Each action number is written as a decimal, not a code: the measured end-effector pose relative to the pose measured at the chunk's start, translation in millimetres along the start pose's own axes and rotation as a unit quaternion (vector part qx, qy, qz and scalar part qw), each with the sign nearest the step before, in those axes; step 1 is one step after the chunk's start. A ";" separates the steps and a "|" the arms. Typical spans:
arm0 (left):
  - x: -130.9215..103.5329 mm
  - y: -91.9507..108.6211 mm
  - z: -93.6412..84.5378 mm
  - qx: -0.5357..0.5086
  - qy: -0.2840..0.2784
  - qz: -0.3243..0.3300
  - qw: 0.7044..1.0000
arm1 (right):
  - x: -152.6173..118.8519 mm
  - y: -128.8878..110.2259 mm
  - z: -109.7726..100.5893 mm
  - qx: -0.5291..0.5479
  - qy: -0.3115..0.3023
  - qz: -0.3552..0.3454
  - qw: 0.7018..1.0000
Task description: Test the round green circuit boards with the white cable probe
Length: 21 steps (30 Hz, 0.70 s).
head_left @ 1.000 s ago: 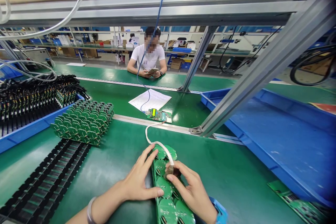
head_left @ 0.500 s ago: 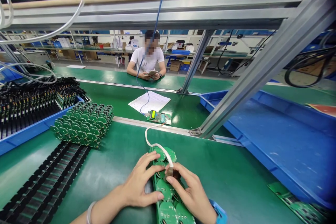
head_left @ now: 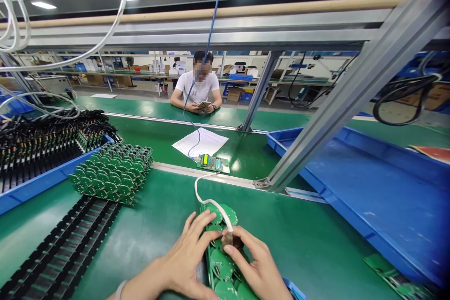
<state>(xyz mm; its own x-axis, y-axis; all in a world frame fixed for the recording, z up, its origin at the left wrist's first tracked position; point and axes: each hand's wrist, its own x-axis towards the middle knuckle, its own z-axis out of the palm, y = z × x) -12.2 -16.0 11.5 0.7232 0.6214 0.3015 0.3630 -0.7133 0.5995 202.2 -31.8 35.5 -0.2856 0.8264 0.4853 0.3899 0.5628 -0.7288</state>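
Observation:
A panel of round green circuit boards [head_left: 221,262] lies on the green bench in front of me. My right hand [head_left: 258,262] pinches a brownish connector [head_left: 228,240] at the end of a white cable [head_left: 210,195], holding it down against the panel. What sits under the connector is hidden by my fingers. My left hand [head_left: 188,255] rests along the panel's left edge, its fingers spread and the fingertips on the boards. From the connector the cable runs to a small test board [head_left: 213,162] with a lit yellow-green display.
Stacked round boards [head_left: 112,168] stand at left above black slotted strips [head_left: 59,248]. Beyond them, a blue tray [head_left: 38,183] holds black-cabled boards. A large blue bin [head_left: 379,187] and slanted metal post [head_left: 326,98] are at right. A person [head_left: 198,85] sits opposite, behind a paper sheet [head_left: 200,142].
The view has tilted up slightly, so the scene sits lower. My left thumb has slid down along the panel toward me. My right hand keeps its pinch on the connector.

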 end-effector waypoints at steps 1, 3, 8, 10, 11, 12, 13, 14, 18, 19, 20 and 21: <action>-0.1 -0.1 0.1 0.003 0.000 -0.001 1.000 | -0.2 0.3 -0.1 0.000 -0.001 0.000 1.000; -0.1 -0.2 0.2 0.013 0.002 -0.005 1.000 | -0.7 0.8 -0.3 -0.001 -0.003 0.002 1.000; -0.1 0.7 -0.2 0.028 0.009 -0.009 1.000 | -1.1 0.9 0.7 0.000 -0.002 0.007 1.000; 0.0 1.5 -0.7 0.030 0.005 -0.010 1.000 | -0.5 0.7 0.9 -0.001 -0.002 0.009 1.000; 0.2 2.0 -1.2 0.030 0.004 -0.010 0.999 | -0.1 0.6 0.8 -0.003 -0.003 0.010 1.000; 0.5 2.6 -1.7 0.031 0.003 -0.011 0.999 | 0.4 0.5 0.5 -0.004 -0.007 0.012 1.000; 0.8 3.3 -2.4 0.032 0.002 -0.013 0.999 | 1.0 0.3 0.0 -0.006 -0.012 0.014 1.000; 1.2 4.0 -3.0 0.034 0.000 -0.014 0.999 | 1.6 0.0 -0.7 -0.007 -0.017 0.017 1.000; 2.1 6.3 -4.0 0.047 -0.004 -0.019 0.999 | 3.3 -3.3 -6.5 -0.001 -0.022 0.037 0.999; 2.0 6.5 -3.7 0.051 0.000 -0.019 0.999 | 3.4 -5.0 -9.1 0.004 -0.024 0.047 0.999; 1.9 6.5 -3.2 0.053 0.005 -0.019 0.998 | 3.4 -7.2 -12.1 0.012 -0.032 0.056 0.998; 1.8 6.3 -2.6 0.056 0.009 -0.018 0.998 | 3.4 -9.9 -15.4 0.024 -0.046 0.064 0.997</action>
<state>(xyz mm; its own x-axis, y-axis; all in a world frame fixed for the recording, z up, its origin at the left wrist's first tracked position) -10.2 -18.5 17.8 0.6980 0.6524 0.2952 0.4522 -0.7213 0.5246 210.9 -34.2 51.7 -0.3169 0.8846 0.3422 0.3869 0.4500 -0.8049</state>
